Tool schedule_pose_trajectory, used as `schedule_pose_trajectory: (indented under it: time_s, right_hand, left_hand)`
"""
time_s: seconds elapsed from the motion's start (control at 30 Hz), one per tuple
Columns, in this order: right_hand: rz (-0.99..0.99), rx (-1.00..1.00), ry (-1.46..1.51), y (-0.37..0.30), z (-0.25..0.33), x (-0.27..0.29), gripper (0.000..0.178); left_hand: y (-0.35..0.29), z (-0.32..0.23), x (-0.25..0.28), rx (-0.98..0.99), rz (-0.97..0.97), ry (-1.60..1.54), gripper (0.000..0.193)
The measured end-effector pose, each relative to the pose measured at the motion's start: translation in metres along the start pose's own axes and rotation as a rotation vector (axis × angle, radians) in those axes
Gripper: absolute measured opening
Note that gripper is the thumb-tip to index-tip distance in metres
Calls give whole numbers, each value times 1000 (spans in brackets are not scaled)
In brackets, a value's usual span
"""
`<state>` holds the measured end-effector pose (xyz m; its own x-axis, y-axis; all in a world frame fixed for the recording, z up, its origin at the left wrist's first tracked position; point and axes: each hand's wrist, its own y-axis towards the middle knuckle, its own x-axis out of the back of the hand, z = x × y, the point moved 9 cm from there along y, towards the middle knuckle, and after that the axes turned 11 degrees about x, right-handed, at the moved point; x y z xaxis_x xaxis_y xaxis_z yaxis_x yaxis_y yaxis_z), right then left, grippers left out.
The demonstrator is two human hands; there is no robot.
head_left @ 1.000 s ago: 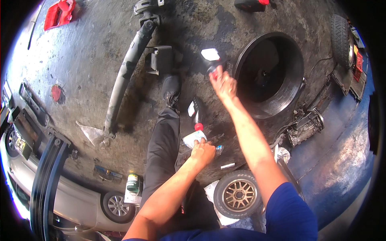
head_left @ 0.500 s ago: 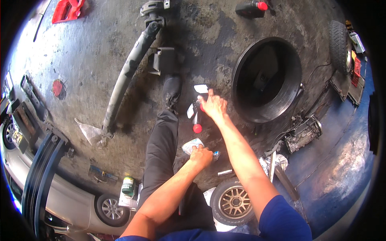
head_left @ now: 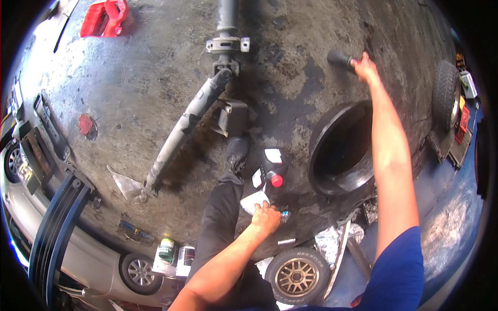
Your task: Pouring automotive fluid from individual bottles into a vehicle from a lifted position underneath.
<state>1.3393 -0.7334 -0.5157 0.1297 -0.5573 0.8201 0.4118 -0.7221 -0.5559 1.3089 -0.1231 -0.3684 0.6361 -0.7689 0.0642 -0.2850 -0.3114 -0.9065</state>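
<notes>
My right hand (head_left: 365,68) reaches far out to the upper right, fingers closed around the capped end of a dark bottle (head_left: 340,58) that lies on the floor. Close to my leg, my left hand (head_left: 266,217) is closed on a whitish bottle-like thing (head_left: 254,202); a small blue end shows on the hand's other side. Its exact kind is partly hidden by my fingers. Just beyond it is a black bottle (head_left: 273,165) with white labels and a red cap (head_left: 276,181).
A wide black drum-like ring (head_left: 317,155) sits under my right forearm. A long grey driveshaft (head_left: 187,122) runs across the floor at left centre. A wheel with a bronze rim (head_left: 296,276) lies near me. Further left are a red jug (head_left: 104,18) and a car (head_left: 88,254).
My right hand has left the black bottle near my leg and moved up and right to the dark bottle, now gripping it. My left hand keeps its hold. The view has shifted.
</notes>
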Motion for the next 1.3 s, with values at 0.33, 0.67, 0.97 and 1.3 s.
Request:
schedule_pose_trajectory:
  time_s: [0.33, 0.67, 0.97, 1.3]
  right_hand:
    - [-146, -121, -204, -81, 36, -117, 64]
    - [-142, -165, 260, -219, 44, -49, 39]
    - [-596, 275, 390, -606, 67, -34, 42]
    - [-400, 302, 149, -703, -53, -298, 25]
  left_hand:
    - [-5, -7, -10, -29, -93, -10, 27]
    - [-10, -33, -128, -67, -236, 189, 26]
    - [-36, -15, -311, -218, -493, 154, 23]
    - [-14, -62, -402, -293, -191, 511, 20]
